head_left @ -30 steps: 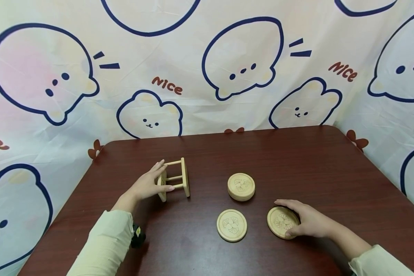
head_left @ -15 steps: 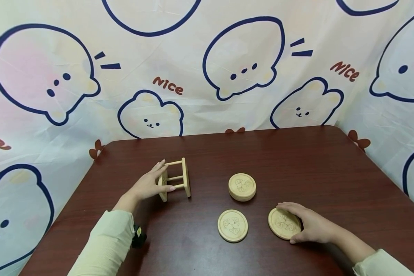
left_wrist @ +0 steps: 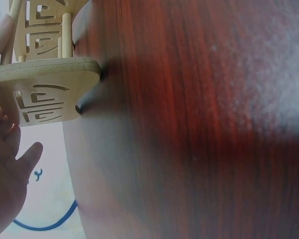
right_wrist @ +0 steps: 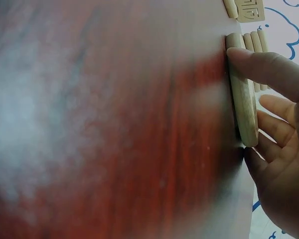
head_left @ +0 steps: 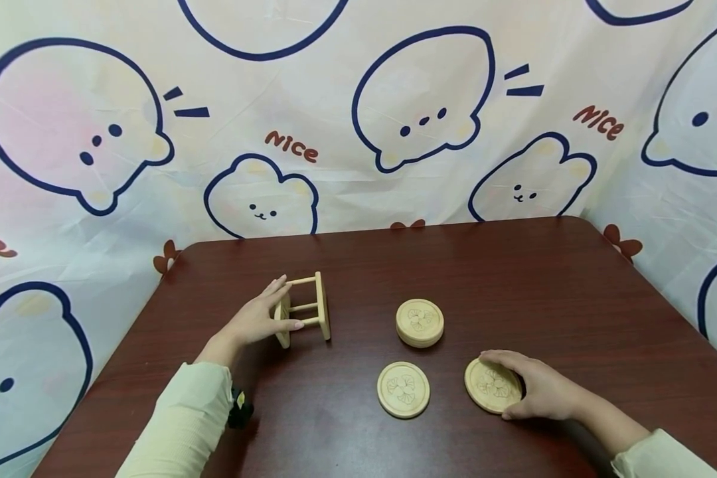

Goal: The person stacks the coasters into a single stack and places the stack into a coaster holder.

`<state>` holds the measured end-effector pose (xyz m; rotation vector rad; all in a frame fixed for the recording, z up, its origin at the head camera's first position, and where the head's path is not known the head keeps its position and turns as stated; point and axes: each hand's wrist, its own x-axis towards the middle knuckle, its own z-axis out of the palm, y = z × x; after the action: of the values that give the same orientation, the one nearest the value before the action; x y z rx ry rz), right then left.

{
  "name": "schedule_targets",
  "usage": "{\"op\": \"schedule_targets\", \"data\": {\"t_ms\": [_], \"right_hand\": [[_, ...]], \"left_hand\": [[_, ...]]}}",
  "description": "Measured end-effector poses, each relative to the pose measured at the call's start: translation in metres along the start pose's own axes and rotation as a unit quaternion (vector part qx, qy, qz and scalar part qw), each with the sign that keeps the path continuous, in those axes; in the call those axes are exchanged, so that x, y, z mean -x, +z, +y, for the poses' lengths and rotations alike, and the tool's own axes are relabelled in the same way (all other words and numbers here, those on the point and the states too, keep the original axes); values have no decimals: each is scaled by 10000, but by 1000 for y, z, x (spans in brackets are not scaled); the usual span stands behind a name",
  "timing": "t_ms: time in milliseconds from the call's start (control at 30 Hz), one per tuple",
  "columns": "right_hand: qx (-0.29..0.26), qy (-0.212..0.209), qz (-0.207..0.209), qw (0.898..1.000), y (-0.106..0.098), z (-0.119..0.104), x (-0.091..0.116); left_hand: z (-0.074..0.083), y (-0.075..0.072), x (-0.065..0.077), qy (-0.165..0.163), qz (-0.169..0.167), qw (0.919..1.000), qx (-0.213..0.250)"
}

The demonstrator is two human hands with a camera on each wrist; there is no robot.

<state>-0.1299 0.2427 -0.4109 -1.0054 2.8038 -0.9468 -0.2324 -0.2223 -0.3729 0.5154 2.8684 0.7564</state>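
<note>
On the left of the table in the head view, my left hand [head_left: 253,322] grips a small wooden coaster rack [head_left: 322,312], thumb along a lower rail and fingers over the top. The left wrist view shows the cut-out pattern in the rack's end panel [left_wrist: 45,102]. At the right, my right hand [head_left: 544,388] holds a round wooden coaster [head_left: 491,386] with a leaf pattern, thumb at its near edge and fingers at its far edge. The right wrist view shows that coaster [right_wrist: 245,102] edge-on, low over the table, with my thumb [right_wrist: 261,65] on its edge.
Left of the held coaster lies another single coaster [head_left: 403,390]. Behind it stands a short stack of coasters [head_left: 419,322]. The dark red-brown table [head_left: 364,265] ends at a cartoon-printed cloth [head_left: 334,179] at the back and sides.
My right hand has shifted slightly right, and its thumb has slid from over the coaster to its near edge. The left hand and the rack have stayed in place.
</note>
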Motion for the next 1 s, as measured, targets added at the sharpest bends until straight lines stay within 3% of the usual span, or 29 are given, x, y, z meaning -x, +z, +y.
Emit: {"op": "schedule_targets", "data": {"t_ms": [400, 1000], "right_hand": [[30, 306, -109, 9995, -3, 0, -8], [-4, 358, -224, 9991, -14, -10, -41]], "left_hand": [[2, -1, 1, 5, -2, 10000, -15], [0, -1, -1, -7, -76, 10000, 20]]}}
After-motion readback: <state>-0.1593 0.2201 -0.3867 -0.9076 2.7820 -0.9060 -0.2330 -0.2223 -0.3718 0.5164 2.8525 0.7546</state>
